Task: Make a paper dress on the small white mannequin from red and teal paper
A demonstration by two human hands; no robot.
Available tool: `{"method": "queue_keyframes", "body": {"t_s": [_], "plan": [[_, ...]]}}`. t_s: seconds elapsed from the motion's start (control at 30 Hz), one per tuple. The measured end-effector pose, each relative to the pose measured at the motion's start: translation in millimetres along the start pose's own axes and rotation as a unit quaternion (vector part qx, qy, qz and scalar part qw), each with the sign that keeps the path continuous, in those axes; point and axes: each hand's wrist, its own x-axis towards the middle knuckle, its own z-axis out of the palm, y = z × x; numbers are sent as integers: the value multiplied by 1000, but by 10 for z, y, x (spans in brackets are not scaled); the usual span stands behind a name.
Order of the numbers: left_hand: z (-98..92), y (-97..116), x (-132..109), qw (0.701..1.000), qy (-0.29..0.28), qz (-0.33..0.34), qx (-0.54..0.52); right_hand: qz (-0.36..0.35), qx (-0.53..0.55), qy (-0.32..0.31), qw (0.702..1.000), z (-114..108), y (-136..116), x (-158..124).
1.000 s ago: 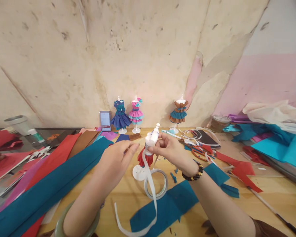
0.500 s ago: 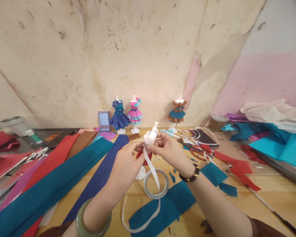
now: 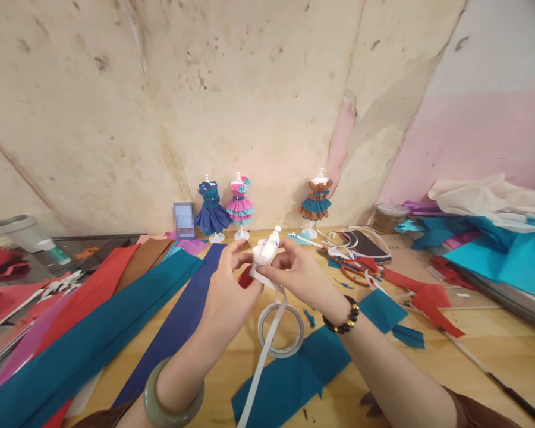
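A small white mannequin (image 3: 266, 248) with a red paper skirt (image 3: 245, 277) is lifted above the wooden table, tilted. My left hand (image 3: 232, 291) grips it at the skirt, and my right hand (image 3: 294, 274) pinches a white tape strip (image 3: 262, 362) against its waist. The strip hangs down toward the near edge. A roll of tape (image 3: 280, 330) lies on the table right below my hands.
Long paper strips in teal (image 3: 84, 351), navy (image 3: 178, 327) and red (image 3: 93, 291) lie to the left. A teal piece (image 3: 294, 380) lies near me. Three dressed mannequins (image 3: 241, 205) stand by the wall. Scissors (image 3: 354, 270), tape scraps and piled paper (image 3: 494, 249) fill the right.
Both hands have closed in on the mannequin and lifted it, so its base is now hidden. The hanging tape strip has swung from a loop to a straighter line.
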Motion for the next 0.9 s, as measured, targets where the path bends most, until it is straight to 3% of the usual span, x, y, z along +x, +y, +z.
{"method": "queue_keyframes", "body": {"t_s": [0.2,0.43,0.67,0.9], "plan": [[-70,-46,20,991,9,79,106,-26,-5,-25,999,-13,12,1],[-121,-64,5,933,55,201,292,-35,67,-48,996,-24,66,35],[-119,-75,14,877,92,300,365,-38,29,-18,999,-26,162,58],[-171,-42,19,850,75,332,402,7,-22,-46,999,-47,32,25]]}}
